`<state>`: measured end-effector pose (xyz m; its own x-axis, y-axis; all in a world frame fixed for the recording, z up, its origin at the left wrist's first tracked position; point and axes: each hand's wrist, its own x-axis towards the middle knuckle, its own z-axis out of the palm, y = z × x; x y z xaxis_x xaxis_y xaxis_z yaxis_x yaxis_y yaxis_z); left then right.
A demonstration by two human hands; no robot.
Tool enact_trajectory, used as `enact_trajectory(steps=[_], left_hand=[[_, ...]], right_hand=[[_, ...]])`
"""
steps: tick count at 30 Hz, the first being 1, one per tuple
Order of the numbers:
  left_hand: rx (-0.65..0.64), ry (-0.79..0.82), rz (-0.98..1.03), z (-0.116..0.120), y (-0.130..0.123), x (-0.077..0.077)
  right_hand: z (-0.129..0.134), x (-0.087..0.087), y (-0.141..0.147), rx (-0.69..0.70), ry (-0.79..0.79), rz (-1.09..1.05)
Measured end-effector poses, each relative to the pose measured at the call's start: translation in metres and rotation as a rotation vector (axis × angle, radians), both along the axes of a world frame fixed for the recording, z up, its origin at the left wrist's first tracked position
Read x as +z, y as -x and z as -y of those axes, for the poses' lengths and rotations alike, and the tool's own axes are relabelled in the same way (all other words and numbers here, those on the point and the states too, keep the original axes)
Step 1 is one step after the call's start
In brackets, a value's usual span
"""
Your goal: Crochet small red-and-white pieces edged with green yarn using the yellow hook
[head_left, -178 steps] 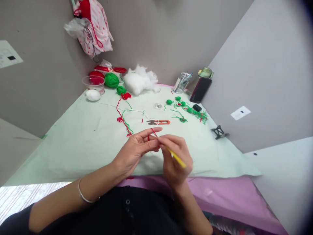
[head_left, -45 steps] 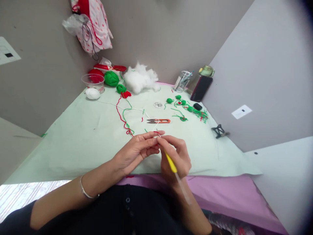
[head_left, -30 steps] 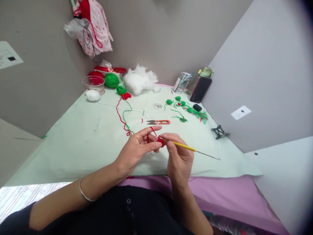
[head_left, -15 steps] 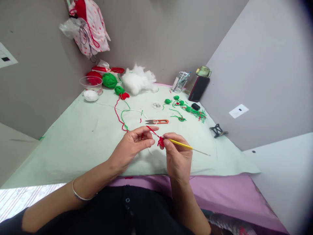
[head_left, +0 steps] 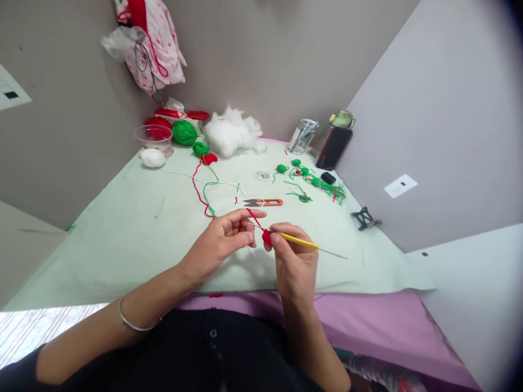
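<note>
My right hand (head_left: 296,261) grips a crochet hook (head_left: 300,242) by its yellow handle, its thin metal tip pointing left. Against the same fingertips sits a small red crocheted piece (head_left: 267,237). Red yarn (head_left: 254,217) runs from that piece up over the outstretched index finger of my left hand (head_left: 226,237), whose other fingers are curled around the strand. A short white yarn end (head_left: 251,251) hangs below the left fingers. Just beyond my hands, orange-handled thread snips (head_left: 265,202) lie on the pale green cloth (head_left: 163,239).
White stuffing (head_left: 232,132), a green yarn ball (head_left: 184,133) and a clear plastic tub (head_left: 153,140) stand at the back left. Small green crocheted balls (head_left: 281,169) and yarn scraps (head_left: 335,190) lie right of centre. A phone (head_left: 335,148) leans behind them, near a clear cup (head_left: 302,137).
The red piece has turned in my right fingertips, and the hook has shifted slightly left. My left hand stays nearly in place, the red yarn still over its index finger.
</note>
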<state>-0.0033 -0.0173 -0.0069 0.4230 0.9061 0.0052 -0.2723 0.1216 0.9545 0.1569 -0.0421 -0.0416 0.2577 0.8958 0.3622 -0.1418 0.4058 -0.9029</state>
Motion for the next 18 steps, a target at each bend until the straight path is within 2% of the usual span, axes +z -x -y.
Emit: enact_trajectory(steps=[7, 13, 18], left_hand=[[-0.092, -0.02, 0.002, -0.0011, -0.0004, -0.0021], [-0.097, 0.013, 0.061, -0.0049, 0.0044, -0.0018], [-0.132, -0.016, 0.021, -0.0043, 0.0039, -0.002]], right_hand=[[0.0005, 0.0027, 0.0045, 0.055, 0.016, -0.104], [-0.004, 0.0038, 0.006, 0.128, 0.078, -0.256], [-0.0024, 0.0057, 0.0064, 0.121, 0.081, -0.236]])
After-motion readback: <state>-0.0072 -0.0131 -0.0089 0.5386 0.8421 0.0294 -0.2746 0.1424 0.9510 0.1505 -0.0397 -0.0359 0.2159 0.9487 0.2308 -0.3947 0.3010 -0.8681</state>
